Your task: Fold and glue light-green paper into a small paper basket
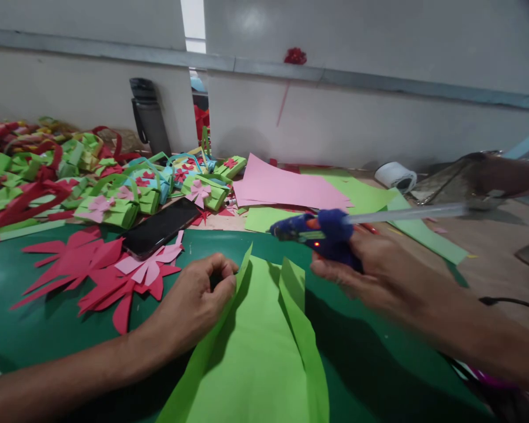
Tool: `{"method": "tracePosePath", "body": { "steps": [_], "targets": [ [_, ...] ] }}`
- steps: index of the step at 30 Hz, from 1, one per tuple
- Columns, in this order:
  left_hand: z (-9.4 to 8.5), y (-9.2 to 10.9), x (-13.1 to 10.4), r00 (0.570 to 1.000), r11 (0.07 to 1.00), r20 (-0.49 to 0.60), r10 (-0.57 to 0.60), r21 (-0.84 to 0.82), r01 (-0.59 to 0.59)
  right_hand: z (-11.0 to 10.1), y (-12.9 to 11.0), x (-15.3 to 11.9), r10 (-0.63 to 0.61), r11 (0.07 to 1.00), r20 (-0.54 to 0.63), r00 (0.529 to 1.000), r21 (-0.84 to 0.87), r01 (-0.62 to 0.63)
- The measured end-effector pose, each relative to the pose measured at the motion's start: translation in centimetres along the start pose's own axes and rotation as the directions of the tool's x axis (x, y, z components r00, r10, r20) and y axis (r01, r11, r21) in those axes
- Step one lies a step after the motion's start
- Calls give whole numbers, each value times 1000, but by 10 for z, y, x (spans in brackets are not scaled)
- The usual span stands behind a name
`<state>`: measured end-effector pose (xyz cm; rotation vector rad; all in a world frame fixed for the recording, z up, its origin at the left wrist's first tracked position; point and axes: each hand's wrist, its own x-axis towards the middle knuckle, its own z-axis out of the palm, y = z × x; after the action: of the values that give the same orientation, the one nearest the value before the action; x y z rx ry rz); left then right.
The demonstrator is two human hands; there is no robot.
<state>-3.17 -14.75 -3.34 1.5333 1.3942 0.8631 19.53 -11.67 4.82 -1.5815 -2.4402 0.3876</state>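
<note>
Two sides of a large bright-green paper sheet [264, 346] stand folded up along its length, while its far end is open and its flaps are apart, so this piece looks only partly made. It lies on the green-covered tabletop [22, 338], directly in front of the person. The left hand's grip [198, 302] is closed, pinching the sheet's left edge near the far end; the right hand's grip [370, 270] is wrapped around a dark-blue glue gun [335, 232], a small orange light lit on its side, held above and beyond the right flap. No glue can be made out on the paper. Joining, a handle and a flower all appear to be lacking here, judging by the small green paper bags with handles and flowers [123, 216] grouped behind, which look complete. Loose red paper petal shapes [119, 288] and pink paper flower cutouts [152, 269] lie unattached at left, and a flat pink paper sheet [286, 185] rests uncut beyond.
</note>
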Motion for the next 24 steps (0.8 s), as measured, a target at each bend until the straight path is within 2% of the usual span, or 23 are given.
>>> {"method": "tracePosePath", "body": {
  "steps": [4, 5, 7, 9, 11, 12, 13, 15, 16, 18, 20, 24],
  "targets": [
    [-4, 6, -3, 999, 998, -14, -34, 46, 34, 0, -1, -15, 98, 995, -70, 993, 41, -95],
    [-6, 7, -3, 999, 997, -23, -41, 65, 42, 4, 0, -18, 113, 990, -59, 992, 87, -108],
    [-11, 7, -2, 999, 995, -43, -31, 96, 35, 15, 5, -22, 155, 966, -112, 981, 227, -127],
    [-16, 2, 3, 997, 989, -71, 30, 149, -20, 29, 11, -23, 201, 924, -84, 976, 347, -161],
    [-19, -8, 10, 980, 949, -79, 183, 275, -155, 41, 18, -21, 236, 857, -27, 971, 477, -195],
    [-20, -14, 14, 943, 892, -55, 327, 347, -290, 46, 21, -19, 243, 809, -1, 970, 552, -202],
    [-20, -19, 17, 889, 816, -1, 458, 397, -420, 50, 24, -18, 244, 756, 20, 970, 623, -203],
    [-19, -28, 21, 762, 642, 109, 638, 471, -605, 55, 28, -16, 235, 661, 38, 971, 726, -188],
    [-18, -31, 22, 705, 557, 168, 689, 499, -663, 58, 29, -16, 229, 629, 39, 973, 756, -179],
    [-15, -33, 23, 630, 419, 279, 725, 547, -725, 61, 33, -17, 226, 599, 43, 973, 782, -174],
    [-13, -32, 22, 611, 343, 367, 702, 577, -741, 64, 34, -19, 227, 585, 59, 972, 789, -184],
    [-11, -30, 21, 636, 297, 452, 625, 616, -729, 65, 33, -19, 215, 559, 86, 973, 806, -195]
  ]
}}
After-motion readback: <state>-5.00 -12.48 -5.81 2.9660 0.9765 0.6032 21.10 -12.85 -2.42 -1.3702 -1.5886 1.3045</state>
